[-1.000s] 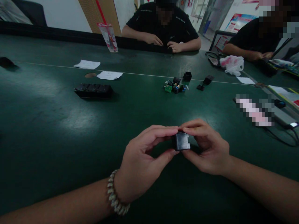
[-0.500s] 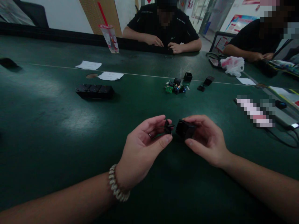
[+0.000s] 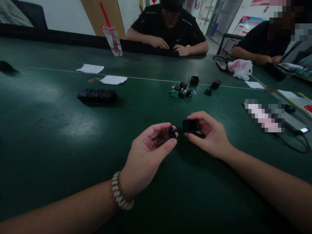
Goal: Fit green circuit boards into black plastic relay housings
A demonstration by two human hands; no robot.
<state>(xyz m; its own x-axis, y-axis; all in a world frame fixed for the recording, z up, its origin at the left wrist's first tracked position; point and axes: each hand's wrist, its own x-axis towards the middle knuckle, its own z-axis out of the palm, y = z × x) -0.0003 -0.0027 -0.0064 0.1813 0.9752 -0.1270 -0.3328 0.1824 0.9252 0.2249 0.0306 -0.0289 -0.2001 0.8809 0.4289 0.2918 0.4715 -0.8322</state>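
Between the fingertips and thumb of my left hand [image 3: 152, 146] is a small black plastic piece [image 3: 172, 131] with a thin part sticking out to the right. My right hand [image 3: 211, 135] grips a black box-shaped plastic housing [image 3: 189, 126] by its sides. The two parts face each other with a narrow gap between them, held above the green table [image 3: 151, 208]. Beyond the hands lies a cluster of green circuit boards and electronic parts [image 3: 181, 91]. Near it are a black cube-shaped housing [image 3: 194, 80], a second one [image 3: 216, 84] and a small flat black piece [image 3: 208, 92].
A long black block of joined units [image 3: 97, 96] lies at the left. Papers [image 3: 90, 68], a cup with a red straw [image 3: 112, 40] and a plastic bag [image 3: 241, 69] are farther back. At right lies a phone-like object [image 3: 263, 116] with a cable. Two people sit across the table.
My right hand has moved up and slightly left with the housing, which has turned in its grip. My left hand has barely moved, still holding the small piece.
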